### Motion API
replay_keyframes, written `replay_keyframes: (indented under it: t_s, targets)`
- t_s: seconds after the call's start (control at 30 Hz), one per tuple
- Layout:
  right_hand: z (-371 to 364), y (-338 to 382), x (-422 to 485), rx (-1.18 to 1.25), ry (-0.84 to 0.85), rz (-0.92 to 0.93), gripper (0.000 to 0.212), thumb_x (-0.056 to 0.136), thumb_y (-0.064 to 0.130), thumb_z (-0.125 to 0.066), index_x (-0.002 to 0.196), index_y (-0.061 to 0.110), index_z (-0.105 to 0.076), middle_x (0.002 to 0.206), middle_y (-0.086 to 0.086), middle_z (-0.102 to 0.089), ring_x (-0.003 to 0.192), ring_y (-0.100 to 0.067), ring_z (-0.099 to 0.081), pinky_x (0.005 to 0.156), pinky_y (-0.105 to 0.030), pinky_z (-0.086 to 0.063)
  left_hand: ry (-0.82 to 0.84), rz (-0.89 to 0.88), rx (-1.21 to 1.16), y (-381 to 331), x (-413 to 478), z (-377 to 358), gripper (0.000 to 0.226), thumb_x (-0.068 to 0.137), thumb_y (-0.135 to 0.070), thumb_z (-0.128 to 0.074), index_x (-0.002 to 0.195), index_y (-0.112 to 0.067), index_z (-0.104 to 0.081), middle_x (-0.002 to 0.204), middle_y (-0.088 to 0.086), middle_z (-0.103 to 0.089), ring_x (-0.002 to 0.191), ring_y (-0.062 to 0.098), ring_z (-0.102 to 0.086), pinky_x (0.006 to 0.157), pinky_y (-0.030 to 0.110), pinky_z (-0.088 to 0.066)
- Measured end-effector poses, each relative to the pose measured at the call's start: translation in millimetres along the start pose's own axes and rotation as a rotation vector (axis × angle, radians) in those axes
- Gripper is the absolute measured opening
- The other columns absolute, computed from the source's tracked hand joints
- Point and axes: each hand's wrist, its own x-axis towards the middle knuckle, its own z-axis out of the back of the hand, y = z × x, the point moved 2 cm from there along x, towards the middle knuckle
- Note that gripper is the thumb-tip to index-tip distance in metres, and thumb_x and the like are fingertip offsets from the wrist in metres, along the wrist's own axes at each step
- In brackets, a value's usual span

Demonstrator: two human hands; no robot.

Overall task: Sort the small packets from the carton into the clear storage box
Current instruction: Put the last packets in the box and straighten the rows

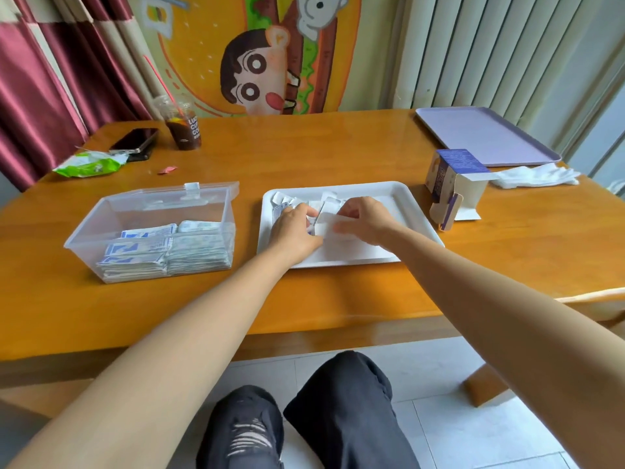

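Trousered knees, 6 o'clock. Left grip and right grip, 12 o'clock, both pinching packets in white tray. Packets judged light, limp, slick; take by edges.

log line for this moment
left hand: grips packets over white tray | right hand: pinches packets too | clear storage box: lid open, partly filled | carton: open, right of tray
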Motion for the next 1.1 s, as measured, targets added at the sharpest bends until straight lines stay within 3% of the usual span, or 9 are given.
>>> replay_keyframes:
  t_s: [0.2,0.3,0.37,0.43,0.53,0.67,0.77,0.93,1.1]
  targets:
    - [-4,10,-10,0.174,-0.272,0.209,0.006,0.078,0.018,-0.071,0.077,0.018,-0.065,0.079,0.009,-0.06,0.081,-0.015,-0.052,0.069,-0.03,-0.039,-0.086,0.068,-0.13,3,-1,8,0.036,0.092,-0.034,-0.054,0.123,-0.017,-0.05,0.111,0.002,-0.059,0.101,0.024,-0.059,0.083,0.03,-0.046]
    - [-11,8,-13,0.098,-0.291,0.244,0.007,0.078,0.023,-0.072,0.077,0.025,-0.066,0.079,0.015,-0.053,0.087,-0.013,-0.047,0.074,-0.03,-0.036,-0.022,0.161,-0.285,5,0,10,0.041,0.093,-0.052,-0.037,0.094,-0.017,-0.059,0.094,0.008,-0.068,0.083,0.028,-0.064,0.083,0.038,-0.052]
    - [-12,7,-15,0.094,-0.32,0.27,0.007,0.078,0.023,-0.072,0.076,0.025,-0.066,0.082,0.008,-0.058,0.087,-0.012,-0.047,0.076,-0.033,-0.038,0.062,0.212,-0.445,4,0,9,0.048,0.093,-0.059,-0.035,0.082,-0.018,-0.058,0.084,0.011,-0.069,0.063,0.025,-0.06,0.064,0.031,-0.049]
    - [-11,9,-16,0.104,-0.332,0.306,0.009,0.077,0.022,-0.074,0.075,0.024,-0.066,0.086,0.001,-0.063,0.085,-0.014,-0.05,0.076,-0.032,-0.04,0.105,0.231,-0.583,5,1,9,0.04,0.094,-0.054,-0.047,0.083,-0.018,-0.06,0.082,0.01,-0.069,0.055,0.021,-0.056,0.05,0.024,-0.04]
    - [-11,10,-16,0.135,-0.273,0.329,0.013,0.074,0.017,-0.078,0.076,0.023,-0.067,0.09,-0.002,-0.065,0.086,-0.018,-0.056,0.075,-0.03,-0.044,0.129,0.252,-0.753,4,2,9,0.008,0.089,-0.018,-0.067,0.093,-0.011,-0.064,0.083,0.009,-0.068,0.06,0.018,-0.059,0.047,0.018,-0.044]
    - [-12,7,-18,0.287,-0.061,0.265,0.024,0.073,0.02,-0.066,0.097,0.024,-0.068,0.104,0.002,-0.064,0.091,-0.008,-0.06,0.075,-0.016,-0.047,0.058,0.249,-0.792,9,3,10,0.029,0.082,0.002,-0.068,0.108,-0.01,-0.062,0.094,0.01,-0.066,0.068,0.018,-0.065,0.051,0.016,-0.049]
    - [-10,5,-19,0.451,-0.011,0.202,0.027,0.08,0.018,-0.061,0.107,0.018,-0.064,0.106,0.0,-0.063,0.086,-0.01,-0.058,0.074,-0.025,-0.051,0.005,0.226,-0.77,13,2,10,0.032,0.081,0.006,-0.065,0.109,-0.01,-0.062,0.091,0.009,-0.061,0.064,0.016,-0.062,0.053,0.019,-0.05]
    - [-9,1,-18,0.401,-0.035,0.168,0.025,0.082,0.013,-0.072,0.106,0.014,-0.066,0.08,0.0,-0.058,0.061,-0.001,-0.05,0.057,-0.012,-0.043,0.013,0.213,-0.76,10,3,8,0.042,0.085,0.004,-0.063,0.123,-0.01,-0.057,0.084,0.004,-0.06,0.06,0.015,-0.061,0.056,0.02,-0.053]
    - [-9,-2,-17,0.474,-0.076,0.162,0.019,0.083,0.006,-0.068,0.099,0.017,-0.065,0.086,-0.004,-0.063,0.069,-0.007,-0.055,0.064,-0.017,-0.048,0.088,0.264,-0.873,7,0,5,0.032,0.091,-0.01,-0.063,0.121,-0.011,-0.052,0.083,0.009,-0.063,0.062,0.015,-0.06,0.06,0.024,-0.053]
